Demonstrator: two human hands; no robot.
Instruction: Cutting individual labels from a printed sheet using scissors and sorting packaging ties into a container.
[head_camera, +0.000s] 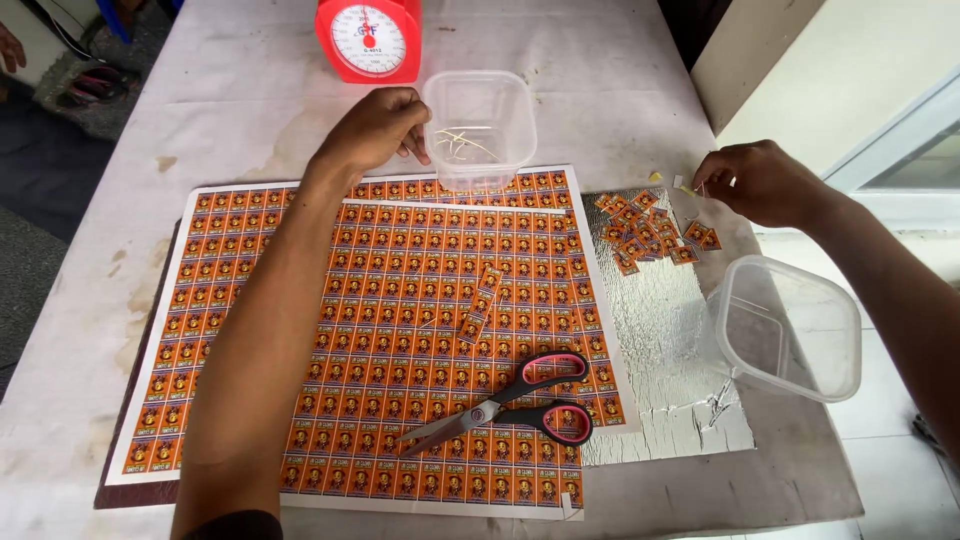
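Observation:
My left hand (375, 130) reaches across the table and touches the near wall of a clear plastic tub (480, 128) that holds several thin pale sticks. My right hand (762, 182) pinches a small pale scrap at the far right, beside a heap of cut orange stickers (650, 230) lying on a silver foil sheet (665, 340). Large sheets of small orange printed stickers (390, 330) cover the table in front of me. A cut strip of stickers (478, 305) lies on them, and pink-handled scissors (520, 400) rest shut near the front.
A red kitchen scale (368, 38) stands at the back of the cloth-covered table (240, 100). A second empty clear tub (790, 325) overhangs the table's right edge. A white wall and floor tiles lie to the right, dark floor to the left.

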